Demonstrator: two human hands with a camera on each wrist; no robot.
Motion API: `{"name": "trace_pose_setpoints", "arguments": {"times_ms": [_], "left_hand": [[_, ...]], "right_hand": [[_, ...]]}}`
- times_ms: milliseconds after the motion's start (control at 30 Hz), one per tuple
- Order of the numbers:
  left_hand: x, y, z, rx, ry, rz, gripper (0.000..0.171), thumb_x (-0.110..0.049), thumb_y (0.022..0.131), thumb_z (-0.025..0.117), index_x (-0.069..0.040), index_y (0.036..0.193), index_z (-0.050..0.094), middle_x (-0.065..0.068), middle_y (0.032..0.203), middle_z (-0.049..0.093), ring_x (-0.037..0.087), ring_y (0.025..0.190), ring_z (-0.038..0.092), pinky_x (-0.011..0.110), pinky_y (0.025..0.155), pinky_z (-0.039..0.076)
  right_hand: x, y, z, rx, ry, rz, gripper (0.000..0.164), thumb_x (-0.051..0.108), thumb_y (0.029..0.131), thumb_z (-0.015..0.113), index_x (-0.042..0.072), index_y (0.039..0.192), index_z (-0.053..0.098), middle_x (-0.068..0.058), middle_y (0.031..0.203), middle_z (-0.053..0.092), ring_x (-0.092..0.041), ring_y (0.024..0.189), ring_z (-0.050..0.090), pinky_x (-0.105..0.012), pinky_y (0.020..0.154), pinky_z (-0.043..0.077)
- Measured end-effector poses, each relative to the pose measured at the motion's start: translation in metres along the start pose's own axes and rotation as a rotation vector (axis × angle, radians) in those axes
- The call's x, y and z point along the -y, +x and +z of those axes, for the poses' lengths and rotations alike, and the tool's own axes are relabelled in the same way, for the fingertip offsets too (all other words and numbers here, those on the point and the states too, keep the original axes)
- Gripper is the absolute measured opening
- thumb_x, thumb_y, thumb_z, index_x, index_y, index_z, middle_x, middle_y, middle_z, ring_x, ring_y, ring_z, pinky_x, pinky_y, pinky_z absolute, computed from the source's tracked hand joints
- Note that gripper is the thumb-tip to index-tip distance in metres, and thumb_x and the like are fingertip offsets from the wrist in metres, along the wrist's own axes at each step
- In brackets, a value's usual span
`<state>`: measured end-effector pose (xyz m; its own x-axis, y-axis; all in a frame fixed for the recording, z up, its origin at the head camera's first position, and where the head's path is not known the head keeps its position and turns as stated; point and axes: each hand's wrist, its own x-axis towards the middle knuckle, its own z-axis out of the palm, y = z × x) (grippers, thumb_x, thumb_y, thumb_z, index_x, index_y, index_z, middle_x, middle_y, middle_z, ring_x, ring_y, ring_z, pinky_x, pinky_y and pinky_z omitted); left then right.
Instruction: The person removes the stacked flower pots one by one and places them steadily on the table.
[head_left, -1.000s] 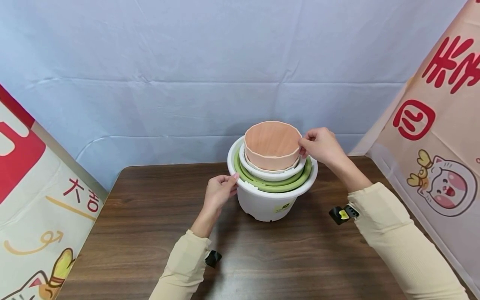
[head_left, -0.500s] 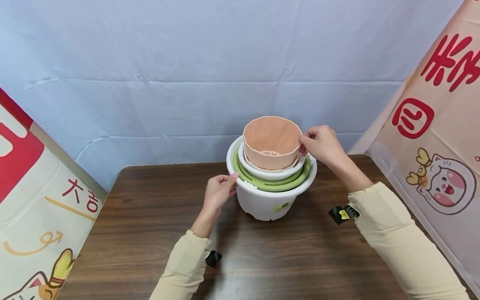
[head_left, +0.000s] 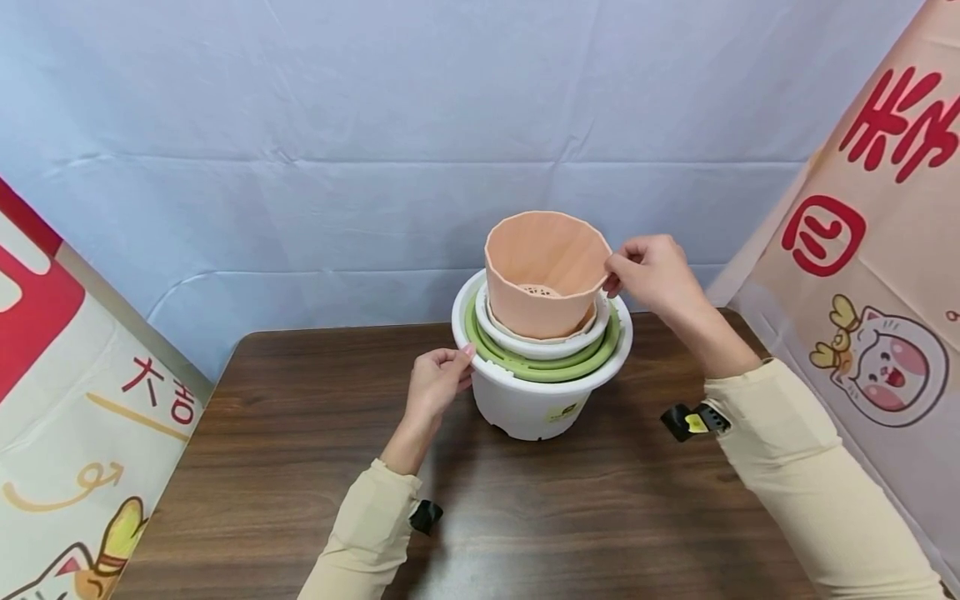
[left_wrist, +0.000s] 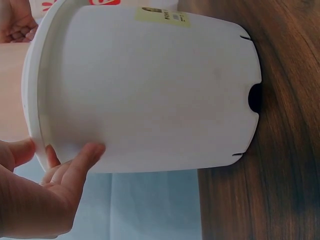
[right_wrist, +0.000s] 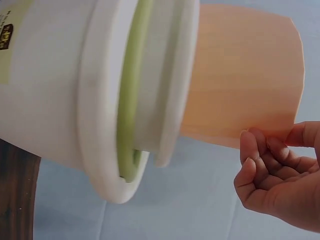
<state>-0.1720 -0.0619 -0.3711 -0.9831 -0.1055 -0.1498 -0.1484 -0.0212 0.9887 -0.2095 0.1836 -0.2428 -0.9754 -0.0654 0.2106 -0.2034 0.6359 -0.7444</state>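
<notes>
My right hand (head_left: 652,271) pinches the right rim of a peach flower pot (head_left: 528,310), which is partly raised out of a nested stack and has drain holes in its floor. Around its base shows another peach rim (head_left: 590,322), inside a smaller white pot (head_left: 551,349). That one sits in a green pot (head_left: 555,372), itself within a large white pot (head_left: 521,408) standing upright on the table. At the large pot's left rim, my left hand (head_left: 435,383) grips with thumb and fingers. In the left wrist view its fingers (left_wrist: 82,162) lie against the outer wall.
The brown wooden table (head_left: 315,467) carries the stack near its back edge. A pale blue cloth (head_left: 360,167) hangs right behind. Printed banners stand to the left (head_left: 82,400) and right (head_left: 885,275).
My right hand has risen, drawing the peach pot up out of the stack, so its inner floor now shows. My left hand stays on the large white pot's rim.
</notes>
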Motion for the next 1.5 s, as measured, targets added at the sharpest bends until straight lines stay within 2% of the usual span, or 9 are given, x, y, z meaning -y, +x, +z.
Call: {"name": "trace_pose_setpoints", "arguments": {"times_ms": [267, 533, 867, 1200, 1367, 1500], "left_hand": [[-0.001, -0.001, 0.001, -0.002, 0.002, -0.009, 0.029, -0.018, 0.090, 0.060, 0.010, 0.096, 0.060, 0.023, 0.097, 0.065, 0.025, 0.093, 0.063, 0.038, 0.080, 0.052], [0.000, 0.000, 0.003, -0.007, -0.006, -0.004, 0.028, -0.017, 0.089, 0.061, 0.010, 0.094, 0.060, 0.023, 0.096, 0.065, 0.024, 0.091, 0.063, 0.039, 0.080, 0.052], [-0.001, -0.001, 0.003, -0.001, -0.012, -0.007, 0.027, -0.017, 0.089, 0.061, 0.010, 0.093, 0.060, 0.023, 0.096, 0.065, 0.025, 0.091, 0.063, 0.039, 0.080, 0.052], [0.000, -0.001, 0.000, 0.001, -0.013, -0.002, 0.030, -0.019, 0.090, 0.060, 0.011, 0.096, 0.060, 0.024, 0.097, 0.065, 0.025, 0.092, 0.063, 0.038, 0.080, 0.052], [0.000, -0.001, 0.000, 0.001, -0.019, -0.009, 0.030, -0.018, 0.090, 0.060, 0.011, 0.095, 0.060, 0.024, 0.097, 0.065, 0.025, 0.093, 0.063, 0.039, 0.080, 0.051], [0.000, -0.002, 0.000, 0.001, -0.027, -0.011, 0.029, -0.018, 0.090, 0.060, 0.011, 0.095, 0.059, 0.024, 0.097, 0.065, 0.026, 0.093, 0.063, 0.041, 0.082, 0.051]], "right_hand": [[0.009, -0.004, -0.012, -0.017, 0.062, -0.022, 0.023, 0.003, 0.087, 0.048, -0.009, 0.074, 0.062, -0.004, 0.058, 0.062, -0.010, 0.053, 0.060, -0.019, 0.053, 0.050], [0.011, -0.010, -0.031, -0.048, 0.019, -0.062, 0.024, 0.005, 0.089, 0.049, -0.011, 0.075, 0.062, -0.003, 0.058, 0.062, -0.009, 0.056, 0.058, -0.018, 0.054, 0.047], [-0.003, -0.017, -0.060, -0.089, 0.005, -0.024, 0.030, 0.012, 0.092, 0.051, -0.015, 0.089, 0.061, 0.006, 0.062, 0.061, -0.007, 0.060, 0.058, -0.014, 0.057, 0.047], [-0.019, -0.020, -0.081, -0.100, -0.036, 0.028, 0.035, 0.017, 0.093, 0.051, -0.017, 0.093, 0.060, 0.012, 0.061, 0.060, -0.005, 0.059, 0.058, -0.011, 0.057, 0.047], [-0.030, -0.021, -0.091, -0.105, -0.039, 0.050, 0.035, 0.017, 0.093, 0.051, -0.016, 0.092, 0.061, 0.014, 0.059, 0.060, -0.004, 0.059, 0.058, -0.012, 0.055, 0.046], [-0.040, -0.021, -0.100, -0.121, -0.016, 0.077, 0.028, 0.016, 0.092, 0.052, -0.007, 0.083, 0.066, 0.014, 0.058, 0.060, -0.004, 0.057, 0.059, -0.012, 0.054, 0.047]]}}
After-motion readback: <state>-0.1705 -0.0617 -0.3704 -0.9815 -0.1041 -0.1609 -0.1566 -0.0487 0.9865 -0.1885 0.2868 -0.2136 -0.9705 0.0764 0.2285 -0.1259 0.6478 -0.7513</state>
